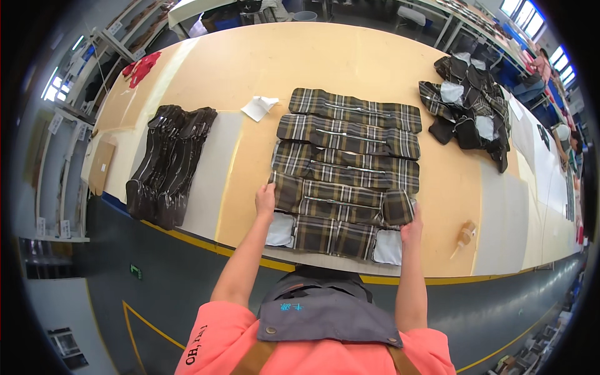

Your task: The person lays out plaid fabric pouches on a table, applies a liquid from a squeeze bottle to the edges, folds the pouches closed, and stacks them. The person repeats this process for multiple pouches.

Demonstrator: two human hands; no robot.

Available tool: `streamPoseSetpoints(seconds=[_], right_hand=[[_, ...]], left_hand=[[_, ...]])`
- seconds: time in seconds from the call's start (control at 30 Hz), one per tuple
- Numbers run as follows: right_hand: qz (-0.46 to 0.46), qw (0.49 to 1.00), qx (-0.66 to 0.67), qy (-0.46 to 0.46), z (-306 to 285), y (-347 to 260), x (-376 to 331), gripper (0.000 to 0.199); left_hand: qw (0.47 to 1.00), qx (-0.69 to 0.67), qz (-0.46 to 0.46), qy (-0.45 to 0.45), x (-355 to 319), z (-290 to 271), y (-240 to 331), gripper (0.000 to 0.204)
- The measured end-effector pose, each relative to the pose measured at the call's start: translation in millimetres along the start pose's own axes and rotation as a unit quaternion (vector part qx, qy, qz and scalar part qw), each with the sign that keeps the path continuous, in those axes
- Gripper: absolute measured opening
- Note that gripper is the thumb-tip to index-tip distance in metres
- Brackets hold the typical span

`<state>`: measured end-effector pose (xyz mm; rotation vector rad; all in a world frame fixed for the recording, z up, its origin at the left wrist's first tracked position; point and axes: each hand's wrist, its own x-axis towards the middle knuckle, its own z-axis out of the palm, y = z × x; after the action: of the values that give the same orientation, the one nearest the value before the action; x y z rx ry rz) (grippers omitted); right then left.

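Note:
Across the table in front of me, plaid fabric pieces with zippers lie in a column. My left hand (265, 199) is closed on the left end of one plaid zippered piece (290, 195). At its other end, my right hand (411, 226) grips the edge, where a flap of the fabric is folded over. Nearest to me, partly under the held piece, lies another plaid piece (334, 237) with pale patches at both ends. Beyond the held one, three more zippered pieces (350, 140) lie flat, their edges close together or overlapping.
A stack of dark zippered fabric pieces (167, 165) lies to the left, with a white scrap (259, 108) nearby. At the right are a heap of plaid pieces (469, 103) and a small bottle with a thin spout (464, 236). Red cloth (142, 69) sits far left.

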<state>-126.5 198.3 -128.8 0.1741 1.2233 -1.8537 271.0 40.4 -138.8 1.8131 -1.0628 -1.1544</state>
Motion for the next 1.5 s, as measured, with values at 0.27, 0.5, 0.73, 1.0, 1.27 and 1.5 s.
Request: streamPoseSetpoints(seconds=[0.27,0.5,0.73,1.0,1.27,1.5], right_hand=[[-0.198,0.912,-0.358,-0.034,-36.5,-3.7,22.0,0.02],[-0.377,0.748,-0.541,0.071,-43.8,-6.0,4.5,0.017],[-0.311,0.573,-0.706,-0.278,11.0,91.7,-104.9,0.033],[-0.34,0.473,-0.771,-0.258,-0.1,131.9,-103.8,0.022],[-0.227,0.769,-0.571,-0.177,-17.3,64.9,-108.8,0.01],[0.103,0.995,-0.001,0.013,-103.6,-5.6,-92.7,0.034]], left_hand=[[0.979,0.133,0.146,0.043,6.8,-10.4,-18.2,0.031],[0.899,0.229,0.335,0.167,-18.7,-11.0,-10.2,0.03],[0.877,0.267,0.323,-0.234,-146.4,49.2,-18.7,0.032],[0.83,0.351,0.384,-0.201,-150.5,66.7,-54.2,0.032],[0.933,0.179,0.242,-0.199,-133.6,2.3,-17.9,0.022],[0.898,-0.359,-0.193,-0.165,-82.8,-90.8,-39.3,0.024]])
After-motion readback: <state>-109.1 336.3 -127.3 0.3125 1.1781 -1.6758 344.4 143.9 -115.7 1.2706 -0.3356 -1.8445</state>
